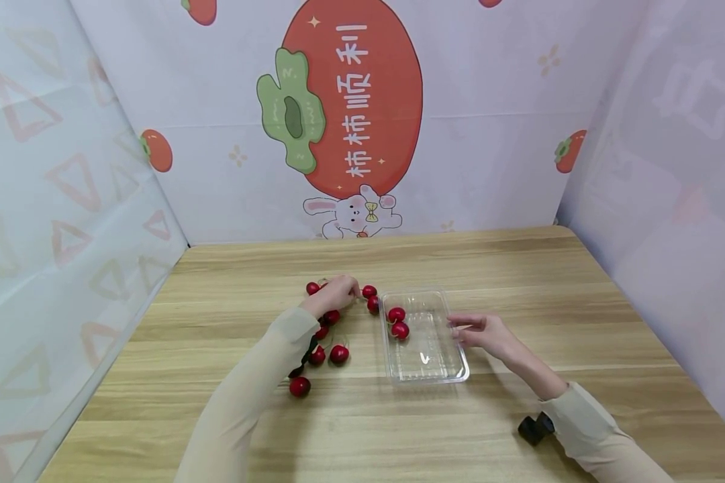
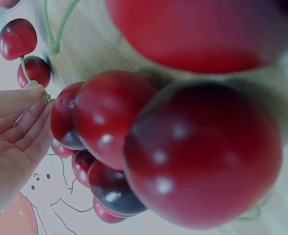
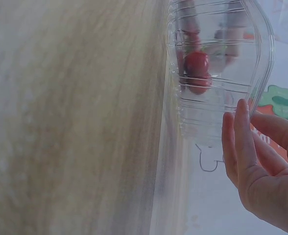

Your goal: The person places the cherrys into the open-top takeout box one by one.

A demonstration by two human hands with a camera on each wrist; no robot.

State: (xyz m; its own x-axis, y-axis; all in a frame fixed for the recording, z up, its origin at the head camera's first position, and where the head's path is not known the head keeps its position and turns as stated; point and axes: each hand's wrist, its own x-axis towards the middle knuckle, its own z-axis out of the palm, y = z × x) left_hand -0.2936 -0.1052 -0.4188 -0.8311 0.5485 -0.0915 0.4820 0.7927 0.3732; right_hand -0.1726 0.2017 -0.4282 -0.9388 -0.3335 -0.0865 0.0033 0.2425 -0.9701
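Observation:
My left hand (image 1: 337, 295) pinches the green stem (image 2: 47, 97) of a pair of cherries between thumb and fingers. Those two red cherries, one the upper cherry (image 2: 17, 39), lie just left of a clear plastic box (image 1: 425, 381). With its fingertips at the right rim, my right hand (image 1: 486, 334) grips the box, thumb and fingers on either side of the edge in the right wrist view. Inside the box, along its left side, sit two cherries (image 1: 400, 330). More cherries (image 1: 339, 355) lie around and below my left wrist, partly hidden by the sleeve.
A wooden table (image 1: 495, 268) carries everything. One cherry (image 1: 299, 386) lies nearest the front on the left. Black straps and a small black device (image 1: 534, 428) sit at the wrists. A printed cloth (image 1: 483, 168) hangs behind and at both sides.

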